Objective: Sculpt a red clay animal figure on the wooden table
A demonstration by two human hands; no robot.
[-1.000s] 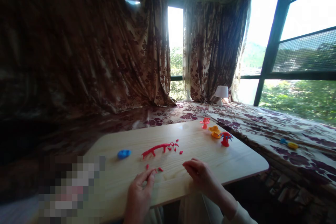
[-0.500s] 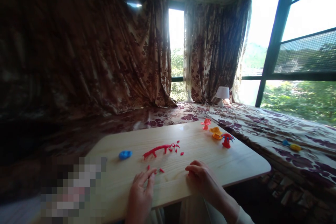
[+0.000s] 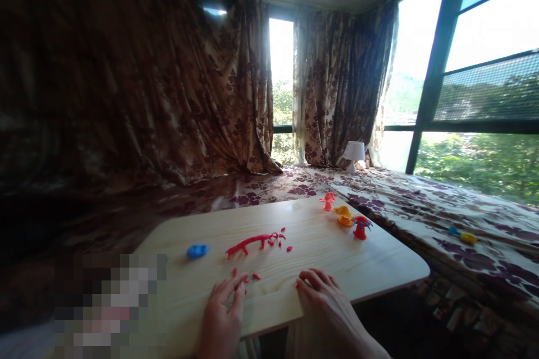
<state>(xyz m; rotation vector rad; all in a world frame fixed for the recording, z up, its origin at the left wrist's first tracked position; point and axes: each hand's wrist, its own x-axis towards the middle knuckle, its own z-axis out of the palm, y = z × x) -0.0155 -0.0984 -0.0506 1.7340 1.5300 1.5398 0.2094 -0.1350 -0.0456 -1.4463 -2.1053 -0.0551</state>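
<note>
My left hand rests on the table's near edge, its fingers loosely stretched and the thumb apart from the palm. A tiny red clay bit shows by its fingertips; whether they touch is unclear. My right hand lies lower on the right, fingers bent and closed down on the tabletop, with a small red clay piece peeking out at the tips. Beyond the hands stands a long red clay figure with short legs and a looped end. Small red clay pieces lie scattered around it.
A blue clay lump sits left on the pale wooden table. Toward the right edge stand three mushroom-like clay figures: pink-red, yellow, and red with blue. A blue-and-yellow object and a white lamp rest on the floral covering.
The view has shifted slightly. My right hand has turned and its fingers have flattened toward the table, with a red bit now showing at the tips. My left hand has barely moved.
</note>
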